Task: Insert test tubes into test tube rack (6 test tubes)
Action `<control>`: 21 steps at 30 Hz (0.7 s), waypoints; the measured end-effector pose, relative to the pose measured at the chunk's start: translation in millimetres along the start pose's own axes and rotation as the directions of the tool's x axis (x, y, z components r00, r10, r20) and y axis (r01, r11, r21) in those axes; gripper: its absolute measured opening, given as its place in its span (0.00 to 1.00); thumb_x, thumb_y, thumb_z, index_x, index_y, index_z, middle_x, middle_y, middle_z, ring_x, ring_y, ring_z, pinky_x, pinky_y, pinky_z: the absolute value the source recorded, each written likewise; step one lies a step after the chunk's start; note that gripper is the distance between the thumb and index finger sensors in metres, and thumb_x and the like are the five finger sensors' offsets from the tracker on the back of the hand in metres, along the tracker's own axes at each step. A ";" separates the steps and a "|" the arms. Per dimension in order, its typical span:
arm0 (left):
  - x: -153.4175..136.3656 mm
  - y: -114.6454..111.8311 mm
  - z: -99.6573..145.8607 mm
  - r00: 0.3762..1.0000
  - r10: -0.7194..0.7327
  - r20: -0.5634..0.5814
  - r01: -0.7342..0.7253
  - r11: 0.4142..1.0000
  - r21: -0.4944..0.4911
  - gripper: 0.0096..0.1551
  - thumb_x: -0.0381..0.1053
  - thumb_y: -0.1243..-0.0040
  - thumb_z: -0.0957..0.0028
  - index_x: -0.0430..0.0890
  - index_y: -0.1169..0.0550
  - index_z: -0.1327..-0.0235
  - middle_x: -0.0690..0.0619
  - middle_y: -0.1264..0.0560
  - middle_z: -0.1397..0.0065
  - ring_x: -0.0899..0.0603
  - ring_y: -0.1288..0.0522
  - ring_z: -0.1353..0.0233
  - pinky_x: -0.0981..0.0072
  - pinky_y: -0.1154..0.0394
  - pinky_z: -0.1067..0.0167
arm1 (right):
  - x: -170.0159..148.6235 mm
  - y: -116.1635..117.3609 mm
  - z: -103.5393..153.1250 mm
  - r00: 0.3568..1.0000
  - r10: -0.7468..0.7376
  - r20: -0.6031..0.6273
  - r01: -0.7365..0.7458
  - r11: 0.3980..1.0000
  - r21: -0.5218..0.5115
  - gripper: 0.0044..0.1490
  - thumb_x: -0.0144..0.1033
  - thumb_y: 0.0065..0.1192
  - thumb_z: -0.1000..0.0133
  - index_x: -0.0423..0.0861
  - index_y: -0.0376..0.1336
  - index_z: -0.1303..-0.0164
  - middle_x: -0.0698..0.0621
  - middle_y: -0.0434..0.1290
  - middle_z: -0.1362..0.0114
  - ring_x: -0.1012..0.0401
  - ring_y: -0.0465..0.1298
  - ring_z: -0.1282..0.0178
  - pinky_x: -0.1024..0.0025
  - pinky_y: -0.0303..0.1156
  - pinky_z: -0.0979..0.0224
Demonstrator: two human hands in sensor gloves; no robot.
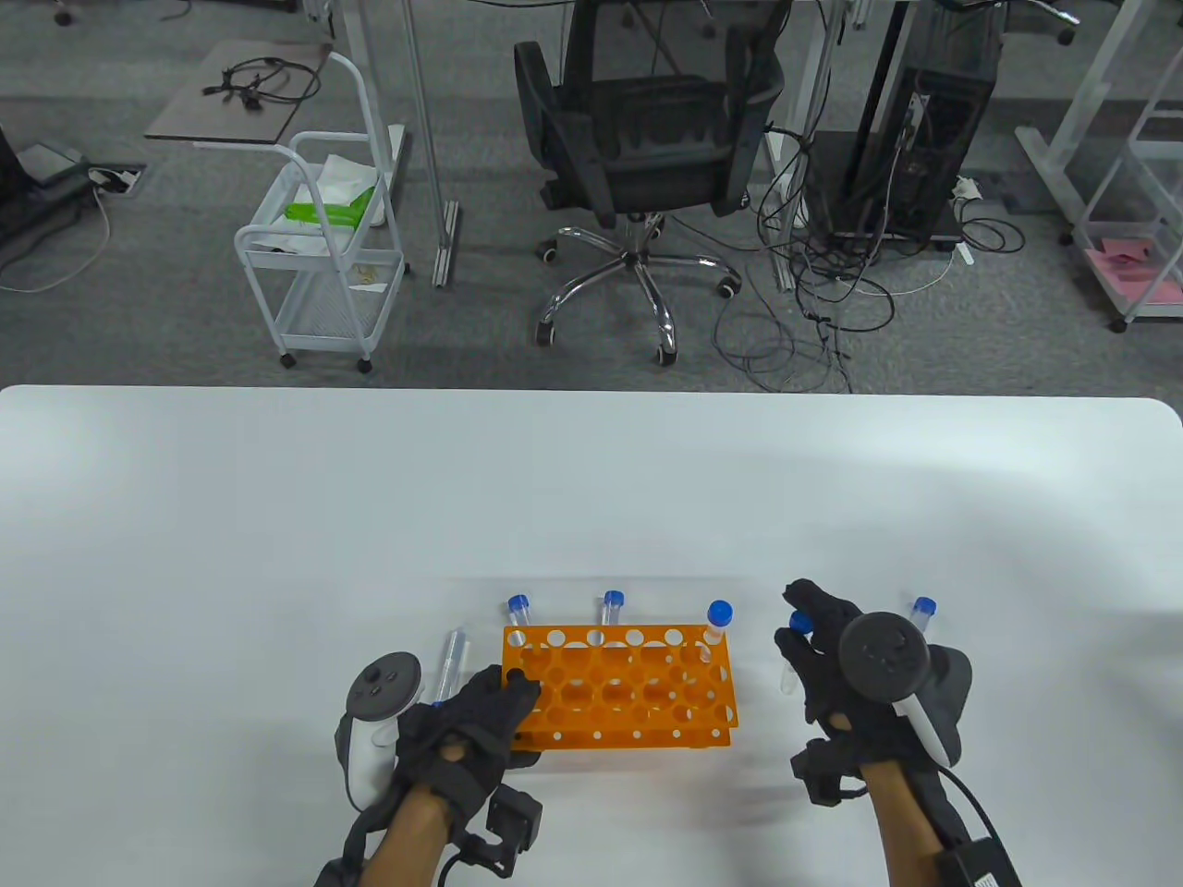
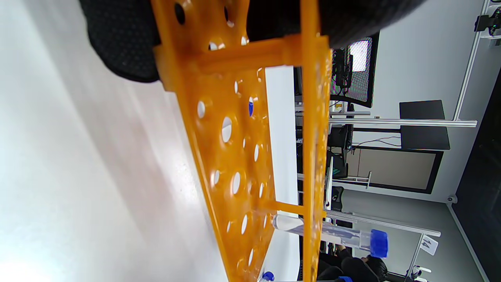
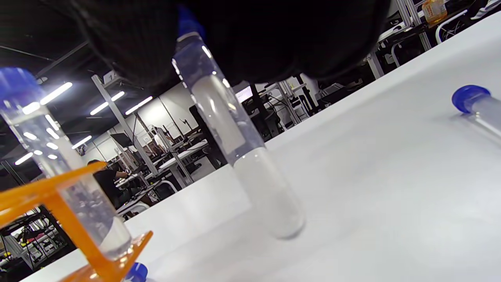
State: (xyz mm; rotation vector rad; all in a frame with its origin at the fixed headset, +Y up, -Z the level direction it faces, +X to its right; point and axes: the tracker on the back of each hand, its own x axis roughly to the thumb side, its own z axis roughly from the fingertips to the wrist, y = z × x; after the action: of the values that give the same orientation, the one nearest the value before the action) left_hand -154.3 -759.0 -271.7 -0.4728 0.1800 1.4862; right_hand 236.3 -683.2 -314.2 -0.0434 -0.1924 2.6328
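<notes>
Right hand (image 1: 836, 656), lower right, pinches a capped tube (image 3: 235, 145) beside the orange rack (image 1: 617, 684); left hand (image 1: 471, 725) apparently grips the rack's end. A tilted tube may catch a hole's rim.

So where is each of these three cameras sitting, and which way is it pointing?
Table view: above, looking down on the white table; shows both gloved hands, left hand holding the orange rack, right hand holding a tube.
Left wrist view: on its side, close along the rack; dark glove at top.
Right wrist view: low over the table, facing the held tube; glove above.
Shared: the racked tube.
</notes>
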 end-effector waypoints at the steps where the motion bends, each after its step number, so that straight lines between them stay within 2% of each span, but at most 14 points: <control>1: 0.0 0.1 0.0 1.000 0.000 0.000 0.000 1.000 0.001 0.28 0.57 0.46 0.50 0.44 0.30 0.41 0.32 0.43 0.24 0.32 0.25 0.35 0.45 0.22 0.43 | 0.1 -1.0 0.5 1.000 -0.005 0.004 0.005 1.000 -0.007 0.37 0.51 0.67 0.50 0.59 0.59 0.29 0.54 0.72 0.29 0.55 0.78 0.39 0.55 0.77 0.36; 10: -0.7 0.0 -0.5 1.000 -0.006 -0.010 0.006 1.000 0.008 0.28 0.57 0.46 0.50 0.44 0.30 0.41 0.32 0.43 0.24 0.32 0.25 0.35 0.45 0.23 0.43 | 8.7 -14.9 8.5 0.998 -0.044 0.051 0.049 0.994 -0.100 0.35 0.51 0.68 0.50 0.61 0.62 0.31 0.54 0.73 0.30 0.55 0.78 0.40 0.55 0.77 0.38; 21: -1.0 -0.4 -1.2 1.000 -0.015 -0.013 0.016 1.000 0.010 0.28 0.57 0.46 0.50 0.44 0.30 0.41 0.32 0.43 0.24 0.31 0.26 0.34 0.45 0.22 0.43 | 32.2 -25.8 25.7 0.986 -0.058 0.155 0.079 0.988 -0.136 0.35 0.51 0.69 0.51 0.60 0.62 0.31 0.54 0.74 0.30 0.56 0.79 0.41 0.56 0.78 0.38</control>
State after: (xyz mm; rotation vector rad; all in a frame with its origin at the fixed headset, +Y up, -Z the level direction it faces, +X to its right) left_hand -153.8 -760.4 -272.2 -0.4751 0.1935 1.4667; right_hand 218.7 -648.5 -284.9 0.1125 -0.4251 2.5497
